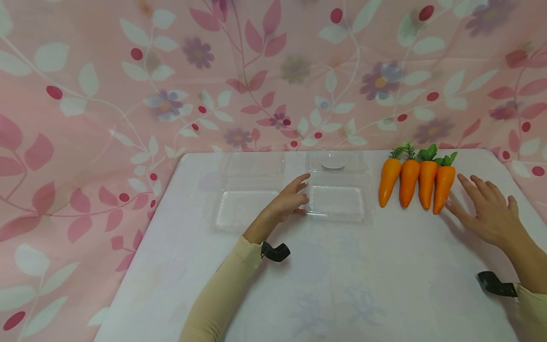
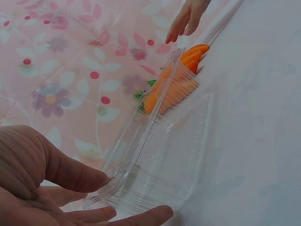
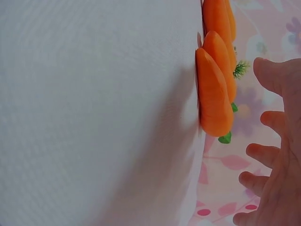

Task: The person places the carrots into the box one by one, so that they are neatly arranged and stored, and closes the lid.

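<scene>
Two clear plastic clamshell boxes lie with lids raised toward the back, a left box (image 1: 248,209) and a right box (image 1: 337,202). My left hand (image 1: 288,202) is at the left side of the right box, thumb and fingers spread. The left wrist view shows the thumb (image 2: 80,176) right at the rim of this box (image 2: 183,141). Several orange carrots (image 1: 409,183) with green tops stand in a row right of the boxes. Beside the rightmost carrot (image 1: 443,187), my right hand (image 1: 491,213) hovers with fingers spread, holding nothing.
A white cloth-covered table (image 1: 342,285) bears everything. Behind it hangs a pink floral curtain (image 1: 273,71), close to the raised lids and the carrot tops. Each wrist carries a black camera mount, such as the left mount (image 1: 275,251).
</scene>
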The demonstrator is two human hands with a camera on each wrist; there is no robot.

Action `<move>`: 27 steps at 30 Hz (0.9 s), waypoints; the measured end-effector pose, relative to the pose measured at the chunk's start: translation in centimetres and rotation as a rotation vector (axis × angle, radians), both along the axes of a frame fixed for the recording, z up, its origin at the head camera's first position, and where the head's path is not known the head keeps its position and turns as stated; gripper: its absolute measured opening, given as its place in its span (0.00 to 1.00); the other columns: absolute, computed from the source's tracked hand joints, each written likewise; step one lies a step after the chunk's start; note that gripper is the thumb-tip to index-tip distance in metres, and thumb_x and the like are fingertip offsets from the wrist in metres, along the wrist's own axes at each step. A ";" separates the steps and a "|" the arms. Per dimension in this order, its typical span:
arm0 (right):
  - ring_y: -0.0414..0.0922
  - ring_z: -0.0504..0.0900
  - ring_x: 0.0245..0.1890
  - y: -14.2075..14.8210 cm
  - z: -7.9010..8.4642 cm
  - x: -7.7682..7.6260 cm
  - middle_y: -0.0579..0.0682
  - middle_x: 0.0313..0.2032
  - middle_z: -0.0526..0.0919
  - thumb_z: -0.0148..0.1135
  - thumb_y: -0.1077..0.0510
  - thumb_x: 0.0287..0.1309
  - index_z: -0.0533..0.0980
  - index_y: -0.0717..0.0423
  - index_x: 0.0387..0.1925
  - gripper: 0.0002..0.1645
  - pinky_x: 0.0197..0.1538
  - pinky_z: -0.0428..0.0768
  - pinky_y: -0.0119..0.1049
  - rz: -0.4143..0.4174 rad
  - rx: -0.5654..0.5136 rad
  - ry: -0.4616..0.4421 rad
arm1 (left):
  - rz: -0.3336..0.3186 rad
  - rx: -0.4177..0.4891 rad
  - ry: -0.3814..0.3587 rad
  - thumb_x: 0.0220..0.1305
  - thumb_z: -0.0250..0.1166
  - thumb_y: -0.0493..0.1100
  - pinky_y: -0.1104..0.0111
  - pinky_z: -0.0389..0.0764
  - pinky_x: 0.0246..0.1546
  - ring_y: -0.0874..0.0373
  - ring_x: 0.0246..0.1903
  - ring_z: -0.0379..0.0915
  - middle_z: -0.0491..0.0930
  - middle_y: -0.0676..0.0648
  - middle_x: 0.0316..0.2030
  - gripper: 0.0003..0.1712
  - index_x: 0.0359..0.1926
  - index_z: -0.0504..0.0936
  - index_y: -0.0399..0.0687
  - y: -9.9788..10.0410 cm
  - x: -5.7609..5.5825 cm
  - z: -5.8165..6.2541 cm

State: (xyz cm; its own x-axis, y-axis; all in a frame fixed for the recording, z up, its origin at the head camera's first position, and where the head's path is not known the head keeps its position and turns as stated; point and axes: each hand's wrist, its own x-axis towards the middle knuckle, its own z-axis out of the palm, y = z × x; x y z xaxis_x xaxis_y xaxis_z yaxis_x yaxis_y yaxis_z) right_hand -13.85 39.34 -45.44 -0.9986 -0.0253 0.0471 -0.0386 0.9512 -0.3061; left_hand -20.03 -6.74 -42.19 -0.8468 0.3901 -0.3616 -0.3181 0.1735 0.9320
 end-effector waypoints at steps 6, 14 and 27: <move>0.75 0.46 0.67 0.2 0.0 -0.5 0.75 0.69 0.51 0.56 0.37 0.65 0.46 0.51 0.78 0.51 0.63 0.34 0.76 -0.028 0.000 0.065 | -0.003 -0.012 0.001 0.61 0.53 0.27 0.44 0.73 0.57 0.40 0.70 0.55 0.50 0.42 0.76 0.45 0.77 0.53 0.59 0.0 0.0 0.1; 0.78 0.59 0.55 0.1 0.2 -1.2 0.77 0.60 0.63 0.62 0.38 0.61 0.58 0.55 0.74 0.48 0.56 0.52 0.79 -0.073 -0.007 0.135 | -0.005 -0.024 0.004 0.63 0.53 0.27 0.44 0.73 0.56 0.40 0.69 0.56 0.50 0.42 0.76 0.44 0.77 0.53 0.58 0.1 0.0 0.2; 0.74 0.64 0.50 0.0 0.5 -2.3 0.78 0.55 0.66 0.55 0.34 0.64 0.61 0.67 0.69 0.48 0.45 0.70 0.72 -0.199 -0.109 -0.037 | 0.012 -0.013 -0.002 0.64 0.52 0.26 0.44 0.74 0.56 0.43 0.69 0.56 0.50 0.43 0.75 0.45 0.77 0.54 0.61 0.2 -0.1 -0.1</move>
State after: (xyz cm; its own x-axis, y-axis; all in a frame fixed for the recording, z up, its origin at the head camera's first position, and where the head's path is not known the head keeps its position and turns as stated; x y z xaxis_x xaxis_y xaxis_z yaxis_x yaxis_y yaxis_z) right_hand -16.16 39.31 -44.91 -0.9844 0.1758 0.0023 0.1598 0.9002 -0.4052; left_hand -20.16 -6.52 -42.27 -0.8506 0.3753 -0.3684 -0.3224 0.1814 0.9291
